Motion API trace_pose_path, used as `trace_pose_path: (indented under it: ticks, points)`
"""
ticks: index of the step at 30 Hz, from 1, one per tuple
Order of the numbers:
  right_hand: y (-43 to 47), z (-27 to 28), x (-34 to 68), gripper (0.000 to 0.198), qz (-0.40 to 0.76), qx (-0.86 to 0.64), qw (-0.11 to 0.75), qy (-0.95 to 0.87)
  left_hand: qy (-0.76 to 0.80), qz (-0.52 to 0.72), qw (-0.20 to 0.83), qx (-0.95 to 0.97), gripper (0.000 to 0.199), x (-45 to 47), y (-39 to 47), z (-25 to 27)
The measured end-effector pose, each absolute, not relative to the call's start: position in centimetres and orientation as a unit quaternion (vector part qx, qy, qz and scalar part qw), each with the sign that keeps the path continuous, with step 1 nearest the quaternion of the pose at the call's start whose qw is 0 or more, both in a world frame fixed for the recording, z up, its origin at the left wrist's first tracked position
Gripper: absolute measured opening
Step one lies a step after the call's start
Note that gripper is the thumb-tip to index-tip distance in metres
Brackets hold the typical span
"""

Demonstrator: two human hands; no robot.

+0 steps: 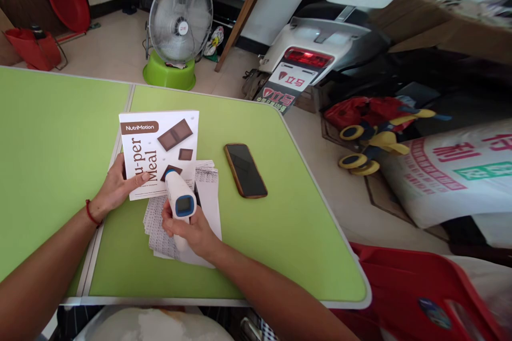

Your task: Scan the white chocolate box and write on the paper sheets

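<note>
My left hand (116,184) grips the lower left edge of a white NutriMotion box (144,157), its thumb across the front. Brown chocolate pieces are printed on the box, which is held up facing me. In my right hand (192,229) is a white and blue infrared thermometer (181,192), gripped by its handle. Its small screen faces me and its front end points at the lower right part of the box. Beneath both, printed papers (208,202) lie in a loose stack on the green table (288,240). Right of the papers rests a dark phone (246,170) in a brown case.
A fan (182,18) stands on a green stool (170,74) beyond the table. Back right is a white scooter (296,48). Along the right are a yellow and blue toy (372,144), a large printed sack (452,170) and a red plastic chair (416,277).
</note>
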State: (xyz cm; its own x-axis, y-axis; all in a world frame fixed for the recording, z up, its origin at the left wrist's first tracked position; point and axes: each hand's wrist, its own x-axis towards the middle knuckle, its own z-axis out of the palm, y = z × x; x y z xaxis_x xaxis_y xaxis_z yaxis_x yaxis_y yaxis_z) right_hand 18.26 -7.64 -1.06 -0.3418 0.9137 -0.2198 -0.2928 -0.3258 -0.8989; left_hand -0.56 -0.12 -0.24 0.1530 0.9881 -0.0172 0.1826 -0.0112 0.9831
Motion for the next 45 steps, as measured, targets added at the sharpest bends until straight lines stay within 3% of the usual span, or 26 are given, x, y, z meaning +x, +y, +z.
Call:
trace_pose_path:
  ticks: [17, 25, 31, 35, 45]
  points:
    - [-7.2, -0.8, 19.4, 0.028, 0.685, -0.4, 0.409, -0.451, 0.503, 0.437, 0.491, 0.562, 0.065, -0.5, -0.3, -0.2]
    - [-4.4, 1.9, 25.3, 0.038, 0.466, -0.518, 0.35, -0.626, 0.468, 0.534, 0.461, 0.532, 0.061, -1.4, 0.4, -1.2]
    - [-2.3, -0.4, 27.7, 0.045, 0.213, -0.716, 0.182, -0.64, 0.486, 0.598, 0.344, 0.536, 0.066, -2.8, 1.7, -1.7]
    - [-1.3, -2.5, 28.1, 0.044, 0.097, -0.744, 0.146, -0.644, 0.484, 0.615, 0.324, 0.531, 0.068, -3.4, 2.5, -1.8]
    - [-1.5, -2.6, 28.0, 0.04, 0.045, -0.746, 0.077, -0.659, 0.488, 0.624, 0.308, 0.527, 0.075, -3.2, 2.6, -1.2]
